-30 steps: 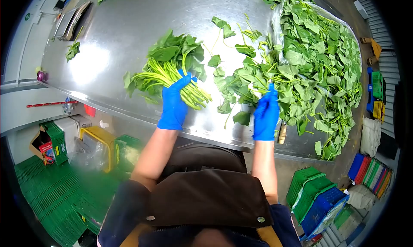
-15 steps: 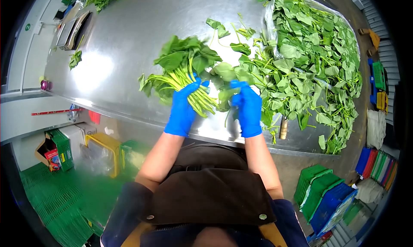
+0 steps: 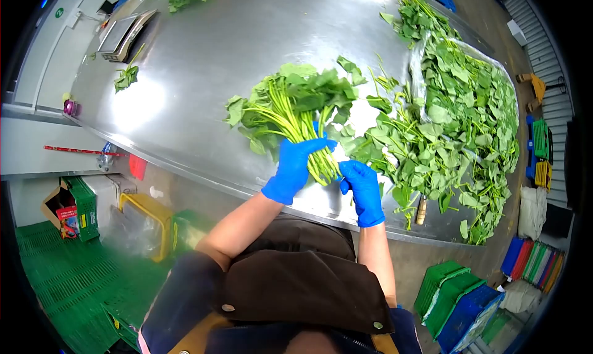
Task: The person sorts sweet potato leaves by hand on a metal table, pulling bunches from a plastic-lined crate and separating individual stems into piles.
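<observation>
A bunch of leafy greens [image 3: 296, 110] with long pale-green stems is in my blue-gloved left hand [image 3: 296, 162], whose fingers wrap round the stems. The leaves point away from me and the stem ends point down to the right. At those stem ends is my right hand [image 3: 363, 187], also gloved in blue. Its thumb and fingers are pinched together against the lower stems; whatever lies between them is hidden. Just beyond my right hand, loose leafy stems [image 3: 395, 138] spread over the metal table [image 3: 204, 64].
A big heap of greens [image 3: 469, 107] lies on clear plastic at the right. A wooden handle [image 3: 421, 210] pokes out from the leaves near the front edge. A scale [image 3: 126, 36] stands far left, beside a loose sprig [image 3: 126, 78]. Stacked crates [image 3: 441, 292] are on the floor.
My right hand has come down and left from the loose greens to the stem ends. The bunch and my left hand now appear further right, and the view has shifted.
</observation>
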{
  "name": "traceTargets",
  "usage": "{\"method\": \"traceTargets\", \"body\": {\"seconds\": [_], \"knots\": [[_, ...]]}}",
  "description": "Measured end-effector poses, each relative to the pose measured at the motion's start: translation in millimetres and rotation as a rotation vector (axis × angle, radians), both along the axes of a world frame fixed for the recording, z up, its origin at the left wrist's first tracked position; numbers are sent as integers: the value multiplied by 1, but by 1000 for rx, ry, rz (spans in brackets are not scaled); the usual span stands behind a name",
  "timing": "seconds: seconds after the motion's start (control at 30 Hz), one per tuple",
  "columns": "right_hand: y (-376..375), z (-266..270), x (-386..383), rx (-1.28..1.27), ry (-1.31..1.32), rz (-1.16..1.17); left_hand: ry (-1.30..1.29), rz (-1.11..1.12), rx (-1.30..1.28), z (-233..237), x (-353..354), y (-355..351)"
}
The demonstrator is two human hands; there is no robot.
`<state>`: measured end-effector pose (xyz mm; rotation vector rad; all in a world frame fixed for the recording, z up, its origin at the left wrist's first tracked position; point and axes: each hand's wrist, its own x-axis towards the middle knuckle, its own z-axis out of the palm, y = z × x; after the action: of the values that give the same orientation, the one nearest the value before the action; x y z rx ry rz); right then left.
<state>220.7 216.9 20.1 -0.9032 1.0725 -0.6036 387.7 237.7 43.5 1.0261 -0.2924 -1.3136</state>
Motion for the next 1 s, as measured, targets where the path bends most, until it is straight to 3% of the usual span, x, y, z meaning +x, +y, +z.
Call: {"method": "traceTargets", "body": {"seconds": [0.1, 0.27, 0.4, 0.43, 0.47, 0.5, 0.53, 0.57, 0.6, 0.77, 0.9, 0.93, 1.0], "knots": [[10, -22, 18, 60, -33, -108, -159, -81, -4, -6, 17, 3], [20, -59, 45, 8, -75, -187, -102, -155, -65, -7, 37, 9], [23, -54, 75, 170, -64, -337, -141, -256, -61, -26, 53, 16], [26, -74, 69, 63, -44, -292, -112, -287, -56, -27, 55, 18], [25, -117, 58, -342, 408, -119, -31, -241, -77, -22, 53, 20], [20, -119, 54, -307, 411, -233, -59, -238, -94, -16, 54, 20], [13, -103, 59, -275, 409, -349, -86, -236, -109, -9, 56, 19], [6, -82, 55, 191, -71, -727, -112, -228, -123, -5, 57, 19], [3, -75, 48, 78, 20, -680, -224, -324, -27, -5, 67, 17], [-7, -19, 62, -385, 247, -720, -299, -386, -161, -28, 82, 10], [-18, -23, 28, -442, 488, -426, -293, -360, -187, -33, 89, -2], [-26, -7, 37, -311, 346, -541, -282, -373, -162, -36, 92, -4], [-43, 18, 46, -531, 472, -530, -283, -339, -186, -43, 91, -10]]}}
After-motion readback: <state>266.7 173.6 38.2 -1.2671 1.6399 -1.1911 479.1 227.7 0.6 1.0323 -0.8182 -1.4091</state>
